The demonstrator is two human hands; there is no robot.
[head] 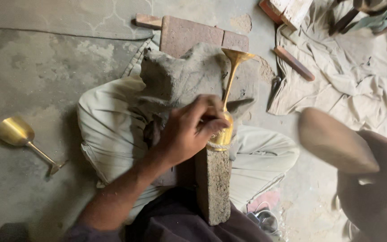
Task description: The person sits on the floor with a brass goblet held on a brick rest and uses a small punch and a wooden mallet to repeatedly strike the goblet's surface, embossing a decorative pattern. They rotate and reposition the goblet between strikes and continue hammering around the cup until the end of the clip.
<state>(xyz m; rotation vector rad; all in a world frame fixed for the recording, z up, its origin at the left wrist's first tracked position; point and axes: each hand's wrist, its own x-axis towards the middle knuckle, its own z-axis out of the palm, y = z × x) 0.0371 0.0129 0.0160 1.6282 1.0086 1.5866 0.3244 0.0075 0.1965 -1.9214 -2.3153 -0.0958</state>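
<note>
My left grip (189,130) is closed around the brass goblet (227,103), which lies inverted, bowl seated on the end of a stone block (213,188) across my lap. My right grip (377,188), blurred, clasps a wooden mallet (334,141). A second goblet (19,134) lies on the floor.

Stained grey concrete floor (45,76), rumpled beige cloth (354,80), red bricks (193,33), soft daylight.

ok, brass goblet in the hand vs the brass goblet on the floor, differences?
The held brass goblet rests bowl-down on the grey stone block, foot up, in the left hand grip. The floor brass goblet lies on its side on the concrete floor, untouched. Both share the shiny brass, slim-stemmed shape.
</note>
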